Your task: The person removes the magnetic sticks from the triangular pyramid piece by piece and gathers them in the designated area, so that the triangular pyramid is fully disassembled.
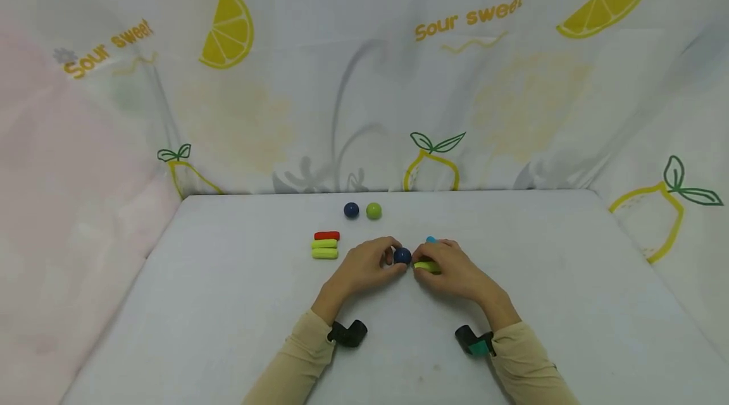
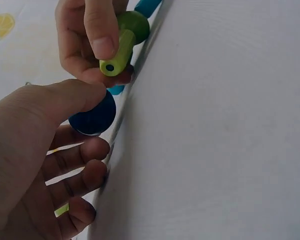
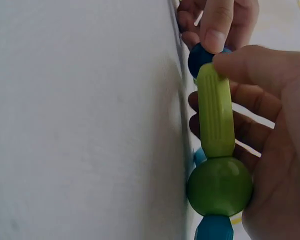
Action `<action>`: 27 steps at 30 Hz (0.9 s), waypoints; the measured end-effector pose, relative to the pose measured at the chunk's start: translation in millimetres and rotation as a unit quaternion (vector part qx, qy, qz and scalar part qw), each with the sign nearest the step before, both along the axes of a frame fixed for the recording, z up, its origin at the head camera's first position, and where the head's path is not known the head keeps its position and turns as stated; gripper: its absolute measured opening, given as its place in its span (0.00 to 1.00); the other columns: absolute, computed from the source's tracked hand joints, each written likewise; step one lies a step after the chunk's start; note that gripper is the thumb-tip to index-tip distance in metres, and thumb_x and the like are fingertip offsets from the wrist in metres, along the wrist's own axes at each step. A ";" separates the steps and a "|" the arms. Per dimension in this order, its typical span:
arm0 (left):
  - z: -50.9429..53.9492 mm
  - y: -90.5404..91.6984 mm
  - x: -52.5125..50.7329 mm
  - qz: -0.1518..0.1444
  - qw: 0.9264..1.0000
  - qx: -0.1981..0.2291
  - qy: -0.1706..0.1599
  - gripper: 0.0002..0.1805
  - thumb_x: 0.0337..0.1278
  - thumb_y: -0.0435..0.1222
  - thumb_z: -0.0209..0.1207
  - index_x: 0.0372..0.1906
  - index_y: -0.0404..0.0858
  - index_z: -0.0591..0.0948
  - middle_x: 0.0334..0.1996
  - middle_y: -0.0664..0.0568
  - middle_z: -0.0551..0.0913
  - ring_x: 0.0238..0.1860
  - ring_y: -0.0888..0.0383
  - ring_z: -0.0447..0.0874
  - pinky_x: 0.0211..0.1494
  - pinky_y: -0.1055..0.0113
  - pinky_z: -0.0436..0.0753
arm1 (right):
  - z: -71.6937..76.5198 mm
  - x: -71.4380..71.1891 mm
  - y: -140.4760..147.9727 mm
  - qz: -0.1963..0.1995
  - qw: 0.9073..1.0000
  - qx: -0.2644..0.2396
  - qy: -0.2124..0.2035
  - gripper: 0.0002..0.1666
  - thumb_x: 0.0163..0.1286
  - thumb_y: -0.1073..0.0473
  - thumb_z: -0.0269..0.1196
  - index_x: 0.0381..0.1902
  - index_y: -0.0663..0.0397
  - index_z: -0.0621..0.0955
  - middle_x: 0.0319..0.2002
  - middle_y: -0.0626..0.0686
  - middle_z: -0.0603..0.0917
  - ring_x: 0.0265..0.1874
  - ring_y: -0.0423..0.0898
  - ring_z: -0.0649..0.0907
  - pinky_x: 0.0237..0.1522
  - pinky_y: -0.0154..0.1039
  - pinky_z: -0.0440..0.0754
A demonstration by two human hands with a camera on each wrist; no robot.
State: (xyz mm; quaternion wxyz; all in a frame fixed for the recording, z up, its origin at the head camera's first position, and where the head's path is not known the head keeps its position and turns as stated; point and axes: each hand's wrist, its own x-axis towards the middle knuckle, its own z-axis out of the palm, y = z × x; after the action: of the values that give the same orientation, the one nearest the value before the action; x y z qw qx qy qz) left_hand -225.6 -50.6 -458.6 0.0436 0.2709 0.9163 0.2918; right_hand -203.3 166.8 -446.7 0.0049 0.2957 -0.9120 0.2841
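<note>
My left hand (image 1: 364,264) pinches a blue ball (image 1: 402,256) with the thumb on it. My right hand (image 1: 450,269) pinches a green stick (image 3: 216,110) by its near end. Both hands are up close to each other, over the middle of the table (image 1: 228,329).

Some of the joining is done. The green stick's far end is on a green ball (image 3: 220,186), and a blue stick (image 3: 213,228) is on the other side of that ball. Another blue bit (image 3: 199,156) peeks out behind the green stick, but I can't tell what it joins.

The blue ball is not on yet. It is just beside the bare end of the green stick, with a little gap between them.

I think it is about part done, as some bits lie loose. Off to the left are a red stick (image 1: 327,236) and two light green sticks (image 1: 324,254) in a row. Near the back are one more blue ball (image 1: 351,210) and one more green ball (image 1: 373,211), side by side
</note>
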 end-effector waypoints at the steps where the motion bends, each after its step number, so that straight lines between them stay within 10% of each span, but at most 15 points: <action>1: 1.5 0.1 -1.7 0.000 1.000 -0.001 0.003 0.17 0.57 0.50 0.61 0.49 0.50 0.77 0.29 0.61 0.76 0.29 0.66 0.71 0.31 0.73 0.70 | 0.8 -0.6 0.7 0.006 1.000 -0.005 0.000 0.06 0.63 0.58 0.63 0.38 0.45 0.80 0.35 0.39 0.81 0.35 0.38 0.76 0.57 0.51 0.67; 17: 11.8 7.9 -21.9 0.024 0.996 -0.014 0.084 0.18 0.56 0.45 0.63 0.50 0.43 0.79 0.38 0.53 0.79 0.39 0.60 0.76 0.40 0.68 0.77 | 3.1 -7.4 9.4 -0.066 0.996 -0.051 -0.010 0.17 0.67 0.62 0.59 0.53 0.56 0.74 0.50 0.53 0.77 0.52 0.49 0.75 0.53 0.49 0.75; 27: 14.4 13.7 -37.6 0.062 0.990 0.002 0.124 0.20 0.57 0.41 0.62 0.54 0.39 0.79 0.43 0.49 0.78 0.42 0.55 0.73 0.45 0.64 0.77 | 6.6 -4.9 15.5 -0.150 0.984 -0.014 -0.092 0.19 0.66 0.57 0.60 0.53 0.56 0.75 0.41 0.53 0.80 0.40 0.47 0.80 0.42 0.45 0.78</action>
State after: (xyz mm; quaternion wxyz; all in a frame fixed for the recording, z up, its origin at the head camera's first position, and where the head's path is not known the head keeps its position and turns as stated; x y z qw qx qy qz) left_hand -263.1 -36.9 -444.2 -0.0887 0.2479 0.9290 0.2601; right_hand -208.3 182.2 -440.0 -0.0326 0.1275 -0.9385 0.3192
